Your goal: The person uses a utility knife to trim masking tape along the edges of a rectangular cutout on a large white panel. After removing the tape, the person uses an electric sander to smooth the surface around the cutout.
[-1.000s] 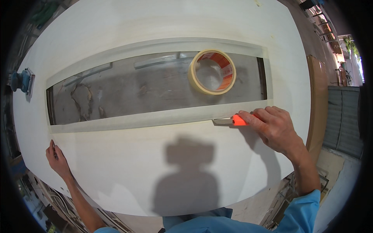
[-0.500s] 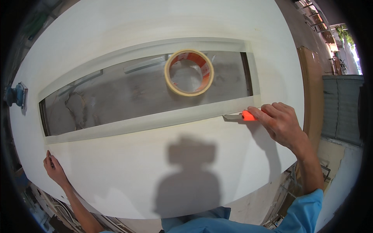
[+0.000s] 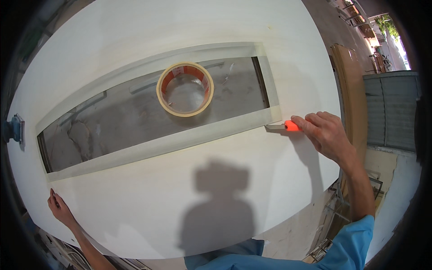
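Observation:
An orange utility knife [image 3: 292,125] is gripped in my right hand [image 3: 327,135], its blade pointing left. The blade's tip meets the lower edge of the pale tape border [image 3: 180,141], close to its right corner. This border frames a long dark window [image 3: 135,121] in a large white panel [image 3: 135,202]. A roll of masking tape [image 3: 208,101] with a red-printed inner core lies over the window. Near the border's lower left corner, my left hand [image 3: 62,210] is closed in a pinch; what its fingertips hold, if anything, is too small to make out.
A blue sander-like tool [image 3: 14,129] sits at the panel's far left edge. Brown boards [image 3: 353,90] stand beyond the right edge, next to a grey corrugated sheet [image 3: 390,108]. Metal frames [image 3: 333,216] are below the panel at the lower right.
The knife has moved right along the border's lower edge, closer to the right corner. My view has shifted, so the window and tape roll appear farther left. My left hand stays by its corner.

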### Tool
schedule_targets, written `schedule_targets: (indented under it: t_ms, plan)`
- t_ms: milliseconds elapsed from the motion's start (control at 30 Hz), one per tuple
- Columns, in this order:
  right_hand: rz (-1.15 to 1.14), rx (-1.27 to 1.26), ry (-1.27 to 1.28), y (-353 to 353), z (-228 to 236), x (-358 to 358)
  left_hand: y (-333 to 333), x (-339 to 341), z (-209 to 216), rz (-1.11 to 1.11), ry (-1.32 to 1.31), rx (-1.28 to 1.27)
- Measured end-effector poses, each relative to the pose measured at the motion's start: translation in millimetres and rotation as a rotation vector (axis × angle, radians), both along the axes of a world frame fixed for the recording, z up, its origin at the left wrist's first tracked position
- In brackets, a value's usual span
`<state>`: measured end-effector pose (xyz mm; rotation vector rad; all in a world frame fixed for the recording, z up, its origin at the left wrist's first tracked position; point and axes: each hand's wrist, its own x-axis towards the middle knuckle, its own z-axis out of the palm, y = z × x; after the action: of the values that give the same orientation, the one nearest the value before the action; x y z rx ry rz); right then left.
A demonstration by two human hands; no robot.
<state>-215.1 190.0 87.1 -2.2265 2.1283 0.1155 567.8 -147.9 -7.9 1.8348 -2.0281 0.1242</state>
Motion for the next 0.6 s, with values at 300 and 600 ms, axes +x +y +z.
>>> schedule_targets:
  t_ms: [300, 600]
  plan:
    - [-0.029, -0.023, 0.037, 11.7, 12.5, -11.7, -1.5, 6.6, -1.0, 0.001, -0.026, 0.003]
    - [-0.166, -0.127, 0.073, 91.1, 0.8, -50.7, 3.1, 5.6, -30.0, -0.081, 0.221, -0.162]
